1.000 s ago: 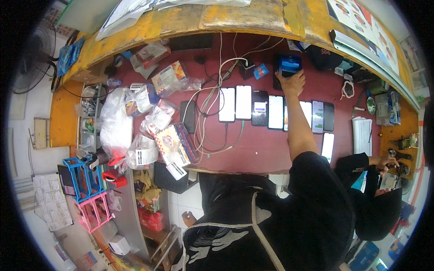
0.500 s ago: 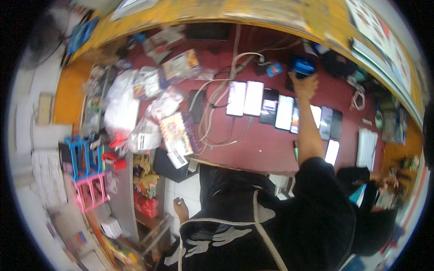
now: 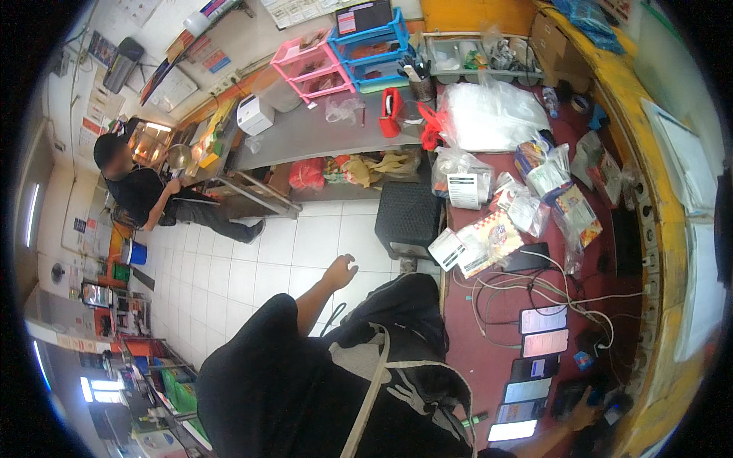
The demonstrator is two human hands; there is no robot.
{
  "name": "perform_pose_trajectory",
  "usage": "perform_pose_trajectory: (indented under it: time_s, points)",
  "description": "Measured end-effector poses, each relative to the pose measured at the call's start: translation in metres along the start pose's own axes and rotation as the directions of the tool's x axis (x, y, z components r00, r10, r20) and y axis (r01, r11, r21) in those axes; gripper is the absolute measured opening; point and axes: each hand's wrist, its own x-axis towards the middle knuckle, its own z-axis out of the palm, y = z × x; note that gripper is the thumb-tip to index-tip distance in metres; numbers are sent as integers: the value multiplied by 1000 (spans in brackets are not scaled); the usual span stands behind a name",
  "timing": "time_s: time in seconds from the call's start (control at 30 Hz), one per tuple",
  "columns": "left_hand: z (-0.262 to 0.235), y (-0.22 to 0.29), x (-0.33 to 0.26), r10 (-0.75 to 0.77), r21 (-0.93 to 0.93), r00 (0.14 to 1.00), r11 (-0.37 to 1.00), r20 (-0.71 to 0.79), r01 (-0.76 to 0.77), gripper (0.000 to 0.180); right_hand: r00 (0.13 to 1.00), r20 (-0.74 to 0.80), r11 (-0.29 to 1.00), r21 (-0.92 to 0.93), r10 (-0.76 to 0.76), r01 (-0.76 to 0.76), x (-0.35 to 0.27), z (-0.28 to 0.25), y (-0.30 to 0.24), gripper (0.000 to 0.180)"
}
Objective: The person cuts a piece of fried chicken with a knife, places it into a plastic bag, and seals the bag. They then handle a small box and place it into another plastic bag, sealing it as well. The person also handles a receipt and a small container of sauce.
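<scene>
My left hand (image 3: 340, 272) hangs over the white tiled floor, its fingers loosely curled and apart with nothing visible in them. At the lower right, my right hand (image 3: 579, 412) reaches across the red table (image 3: 477, 336) to a dark device (image 3: 569, 395). Shadow and the picture's edge blur its fingers, so its grip is unclear. Beside that arm several phones lie in a row, among them a white-screened phone (image 3: 543, 319), a pinkish-screened phone (image 3: 545, 343), a dark phone (image 3: 534, 368) and a bright-screened phone (image 3: 512, 430).
Cables (image 3: 550, 286) tangle beside the phones. Bagged packages (image 3: 489, 240) and clear plastic bags (image 3: 496, 114) cover the table's far part. A black stool (image 3: 408, 217) stands against it. Pink (image 3: 313, 65) and blue racks (image 3: 370, 46) sit on a grey counter (image 3: 305, 133). A co-worker (image 3: 145, 187) handles a pan.
My view has swung strongly to the left, bringing in the floor, the counter and a co-worker. My right hand stays by the dark device. My left hand remains beside my body.
</scene>
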Motion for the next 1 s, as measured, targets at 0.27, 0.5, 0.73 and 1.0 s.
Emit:
perform_pose_trajectory:
  time_s: [0.27,0.5,0.73,1.0]
  points:
    - [14,-13,-1,33,56,993,998,109,-40,40,951,36,948,98,-307,302,15,-25,21,75]
    - [2,-13,34,119,-12,993,993,25,-119,34,946,12,885,355,-325,300,7,-33,10,79]
    - [4,7,33,166,80,960,979,227,-189,32,988,-45,909,387,-151,156,1,-25,25,68]
    - [21,104,26,336,-57,828,935,449,-349,31,988,-85,811,563,-133,157,0,-21,32,53]
